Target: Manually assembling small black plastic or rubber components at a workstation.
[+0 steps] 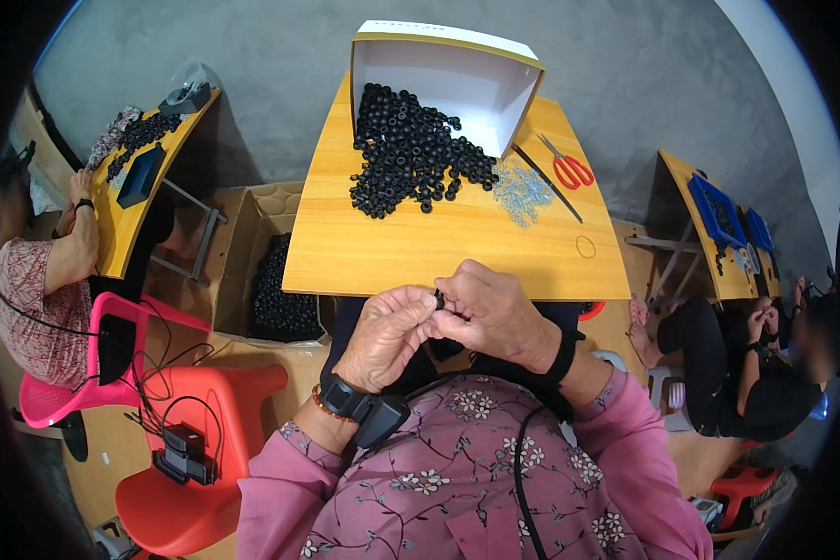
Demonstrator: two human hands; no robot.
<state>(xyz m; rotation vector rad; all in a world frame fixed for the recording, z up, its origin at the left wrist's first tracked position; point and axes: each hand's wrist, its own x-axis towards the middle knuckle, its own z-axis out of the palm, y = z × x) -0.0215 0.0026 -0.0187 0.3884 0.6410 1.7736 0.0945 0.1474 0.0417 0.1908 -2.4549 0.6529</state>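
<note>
My left hand [389, 334] and my right hand [497, 315] meet just in front of the table's near edge. Between their pinched fingertips is a small black ring-shaped part [440, 299], partly hidden by the fingers. Beyond them on the yellow wooden table [392, 257] lies a heap of small black ring-shaped parts [406, 154]. It spills out of a white box [448, 75] tipped on its side. To the right of the heap is a pile of small clear or silvery pieces [523, 193].
Red-handled scissors [571, 170], a thin black rod [548, 182] and a rubber band [585, 247] lie at the table's right. A cardboard carton [229, 271] of black parts stands on the floor at left, near a red chair [196, 467]. People sit at tables on both sides.
</note>
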